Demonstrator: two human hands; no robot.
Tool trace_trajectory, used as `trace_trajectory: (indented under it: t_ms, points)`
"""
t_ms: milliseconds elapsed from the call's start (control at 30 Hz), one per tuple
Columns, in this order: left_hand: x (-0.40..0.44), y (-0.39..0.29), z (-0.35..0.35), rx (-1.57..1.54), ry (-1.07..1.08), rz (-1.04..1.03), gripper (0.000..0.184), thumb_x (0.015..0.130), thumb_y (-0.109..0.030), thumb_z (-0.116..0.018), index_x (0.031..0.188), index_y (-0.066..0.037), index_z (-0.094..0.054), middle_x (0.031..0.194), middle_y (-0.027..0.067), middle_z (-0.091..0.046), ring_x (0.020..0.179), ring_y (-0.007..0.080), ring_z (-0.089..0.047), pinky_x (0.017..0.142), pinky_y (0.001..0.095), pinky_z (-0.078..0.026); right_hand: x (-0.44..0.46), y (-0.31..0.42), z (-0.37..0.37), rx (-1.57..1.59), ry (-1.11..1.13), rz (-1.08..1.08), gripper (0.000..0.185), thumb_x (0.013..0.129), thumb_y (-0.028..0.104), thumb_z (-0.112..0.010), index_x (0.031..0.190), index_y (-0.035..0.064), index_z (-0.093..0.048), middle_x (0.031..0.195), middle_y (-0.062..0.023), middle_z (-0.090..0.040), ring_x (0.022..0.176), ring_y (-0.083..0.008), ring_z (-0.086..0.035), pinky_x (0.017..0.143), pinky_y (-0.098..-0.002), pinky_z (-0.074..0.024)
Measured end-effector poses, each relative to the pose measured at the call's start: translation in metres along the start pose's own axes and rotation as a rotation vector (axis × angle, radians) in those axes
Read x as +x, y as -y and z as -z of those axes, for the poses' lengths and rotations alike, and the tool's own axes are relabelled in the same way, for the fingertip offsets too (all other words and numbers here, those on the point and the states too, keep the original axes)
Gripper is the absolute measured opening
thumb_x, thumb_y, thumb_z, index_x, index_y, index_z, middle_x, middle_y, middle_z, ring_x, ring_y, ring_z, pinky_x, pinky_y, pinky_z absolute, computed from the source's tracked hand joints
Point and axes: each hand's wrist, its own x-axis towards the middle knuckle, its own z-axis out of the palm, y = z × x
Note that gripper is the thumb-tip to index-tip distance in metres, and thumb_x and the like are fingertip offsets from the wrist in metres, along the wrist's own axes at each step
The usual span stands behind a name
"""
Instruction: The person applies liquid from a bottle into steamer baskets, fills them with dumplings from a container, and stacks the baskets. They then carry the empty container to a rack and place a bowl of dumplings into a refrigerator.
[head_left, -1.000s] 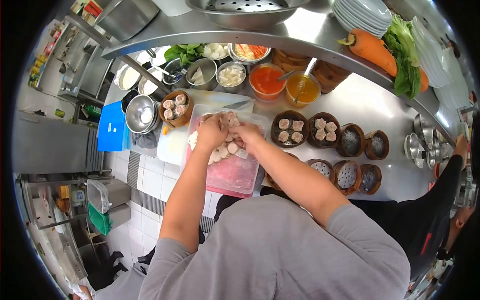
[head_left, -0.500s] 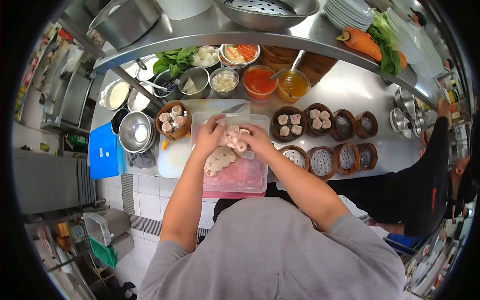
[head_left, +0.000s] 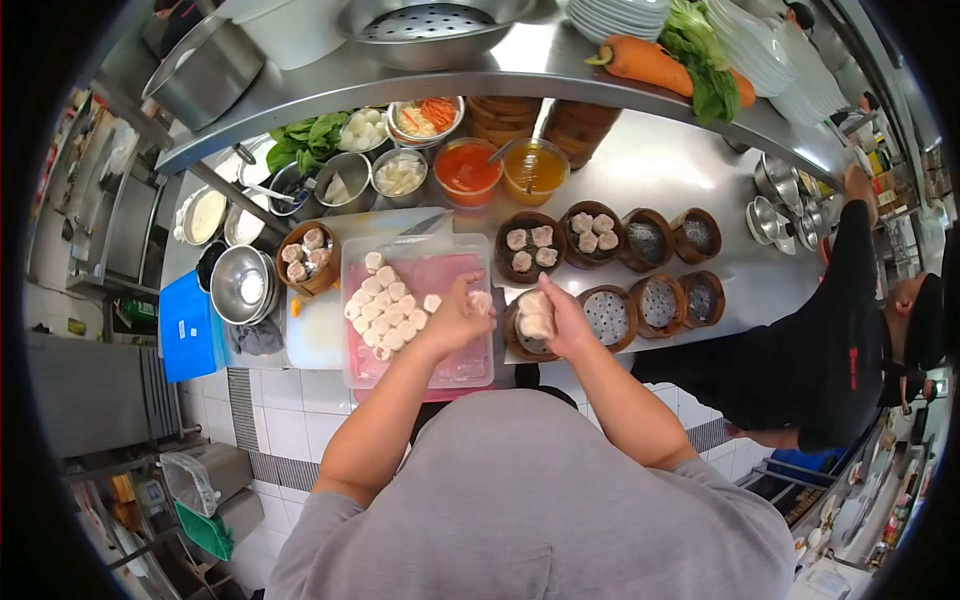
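Left hand (head_left: 462,320) pinching one dumpling (head_left: 481,301); right hand (head_left: 568,325) gripping dumpling clump (head_left: 535,315) above near-row steamer (head_left: 530,354); likely light, soft, easily dented; cup sides

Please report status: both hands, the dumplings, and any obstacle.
Left hand holding dumpling, above plastic tray. Right hand holding dumplings over steamer basket. More dumplings in tray. No obstacle visible.
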Motion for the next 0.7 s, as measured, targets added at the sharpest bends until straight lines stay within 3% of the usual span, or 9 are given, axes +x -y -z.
trace_trajectory:
  t_ms: [33,100,133,200,233,367,500,600,700]
  points:
    - [0.001,-0.003,-0.013,0.193,-0.021,-0.127,0.079,0.08,-0.002,-0.073,0.153,-0.006,-0.041,0.109,0.0138,-0.073,0.093,0.0298,-0.073,0.084,0.0423,-0.058,-0.002,0.012,0.015,-0.259,-0.016,-0.027,0.025,0.104,0.028,-0.07,0.117,0.0071,-0.071,0.105,-0.008,-0.077,0.091,-0.0239,-0.075,0.078,-0.0385,-0.0623]
    - [0.003,-0.022,-0.037,0.395,-0.006,-0.149,0.081,0.079,-0.003,-0.074,0.153,-0.005,-0.04,0.108,0.0161,-0.073,0.096,0.035,-0.073,0.087,0.0438,-0.058,-0.006,0.026,0.035,-0.827,0.059,0.046,0.036,0.095,0.026,-0.08,0.123,0.0062,-0.071,0.091,-0.006,-0.075,0.078,-0.0236,-0.073,0.076,-0.0402,-0.0599]
    - [0.005,-0.035,-0.049,0.596,0.007,-0.171,0.083,0.078,-0.003,-0.074,0.153,-0.004,-0.039,0.107,0.0184,-0.073,0.098,0.0402,-0.073,0.089,0.0453,-0.058,-0.015,0.038,0.029,-0.824,0.061,0.045,0.036,0.095,0.026,-0.08,0.123,0.0062,-0.071,0.091,-0.006,-0.075,0.078,-0.0236,-0.073,0.076,-0.0402,-0.0599]
    - [0.014,-0.043,-0.07,0.654,0.043,-0.121,0.084,0.077,-0.004,-0.075,0.152,-0.004,-0.039,0.109,0.0231,-0.074,0.106,0.0466,-0.072,0.092,0.0477,-0.057,-0.036,0.066,0.016,-1.593,0.229,0.208,0.055,0.086,0.029,-0.085,0.134,0.0093,-0.067,0.089,-0.0097,-0.075,0.078,-0.0245,-0.073,0.075,-0.0402,-0.0583]
    - [0.019,-0.045,-0.082,0.671,0.054,-0.138,0.082,0.077,-0.005,-0.076,0.151,-0.004,-0.04,0.112,0.0238,-0.074,0.109,0.0468,-0.071,0.092,0.0483,-0.057,-0.043,0.074,0.006,-1.669,0.231,0.201,0.068,0.081,0.03,-0.083,0.143,0.0139,-0.06,0.088,-0.0169,-0.075,0.08,-0.0326,-0.074,0.076,-0.045,-0.0575]
    - [0.033,-0.046,-0.115,0.622,0.053,-0.128,0.079,0.077,-0.008,-0.079,0.147,-0.005,-0.043,0.119,0.0245,-0.075,0.114,0.0463,-0.071,0.095,0.0486,-0.057,-0.034,0.09,0.024,-1.799,0.33,0.306,0.058,0.086,0.031,-0.073,0.139,0.0152,-0.058,0.094,-0.0245,-0.075,0.089,-0.0472,-0.072,0.081,-0.0552,-0.0566]
    - [0.035,-0.018,-0.129,0.522,-0.156,-0.228,0.066,0.076,-0.009,-0.083,0.135,-0.004,-0.054,0.109,0.0198,-0.075,0.103,0.0396,-0.075,0.09,0.0455,-0.058,-0.03,0.105,0.031,-1.9,0.379,0.349,0.052,0.087,0.032,-0.073,0.134,0.0165,-0.06,0.096,-0.0224,-0.076,0.089,-0.0466,-0.072,0.081,-0.056,-0.0566]
    - [0.032,-0.01,-0.132,0.547,-0.293,-0.113,0.058,0.073,-0.017,-0.09,0.121,-0.001,-0.062,0.103,0.0211,-0.075,0.1,0.043,-0.073,0.092,0.0454,-0.058,-0.027,0.11,0.035,-1.944,0.4,0.341,0.046,0.089,0.034,-0.072,0.13,0.0166,-0.062,0.098,-0.0209,-0.076,0.091,-0.0454,-0.073,0.081,-0.0561,-0.0562]
    - [0.026,-0.003,-0.129,0.43,-0.261,-0.062,0.046,0.079,-0.014,-0.091,0.115,-0.001,-0.065,0.104,0.015,-0.075,0.098,0.0273,-0.076,0.086,0.039,-0.06,-0.02,0.112,0.04,-1.947,0.533,0.349,0.043,0.09,0.036,-0.071,0.127,0.0158,-0.065,0.099,-0.0209,-0.076,0.094,-0.0441,-0.073,0.083,-0.0558,-0.0561]
